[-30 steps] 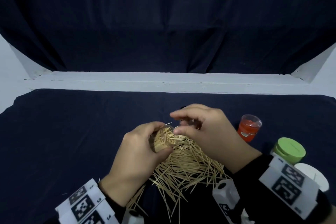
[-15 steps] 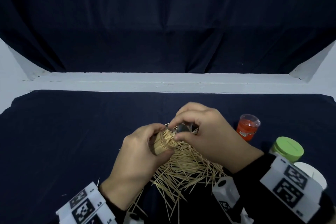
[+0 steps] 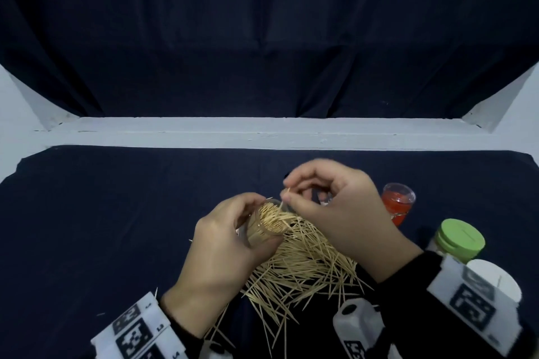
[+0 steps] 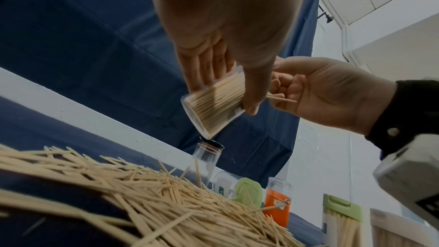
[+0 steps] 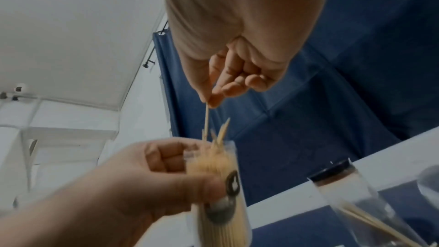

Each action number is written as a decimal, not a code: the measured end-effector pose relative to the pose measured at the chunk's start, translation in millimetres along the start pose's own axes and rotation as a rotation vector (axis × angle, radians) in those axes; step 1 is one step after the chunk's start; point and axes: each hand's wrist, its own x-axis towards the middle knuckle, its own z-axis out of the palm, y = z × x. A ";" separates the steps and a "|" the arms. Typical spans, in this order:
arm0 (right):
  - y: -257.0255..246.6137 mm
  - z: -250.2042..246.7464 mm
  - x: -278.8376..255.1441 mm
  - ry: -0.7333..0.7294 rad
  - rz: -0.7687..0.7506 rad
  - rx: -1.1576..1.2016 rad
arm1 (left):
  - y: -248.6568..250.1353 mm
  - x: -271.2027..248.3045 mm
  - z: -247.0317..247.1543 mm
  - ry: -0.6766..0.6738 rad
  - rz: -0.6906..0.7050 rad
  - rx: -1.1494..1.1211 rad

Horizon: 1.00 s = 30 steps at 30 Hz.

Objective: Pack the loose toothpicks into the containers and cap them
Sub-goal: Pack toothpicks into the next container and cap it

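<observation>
Left hand grip wraps tilted clear jar packed with toothpicks, above loose pile on worktop. Right hand pinches one toothpick at jar mouth. Jar label unreadable.

A dark navy cloth covers the table, running back to a pale ledge. Dead centre on it sprawls the loose toothpick pile, sticks crossing every way. Right of the pile and farther back stands an orange container, open at the top. Right of the pile and nearer sits a green-lidded container, and touching it on the near side, a white-lidded one. Behind the pile, the left wrist view shows a clear tube with a black rim standing upright and a green cap lying at the pile's far edge.
</observation>
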 end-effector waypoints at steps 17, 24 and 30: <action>5.7 -2.5 -11.9 -0.078 -0.054 -0.225 | 0.4 -2.5 4.8 0.007 0.025 0.008; -9.0 7.1 -14.9 -0.192 -0.007 -0.427 | -4.8 -1.8 3.3 0.001 0.027 0.044; -9.2 1.2 -21.6 -0.151 0.061 -0.377 | -2.8 -1.3 -1.2 -0.010 0.018 0.055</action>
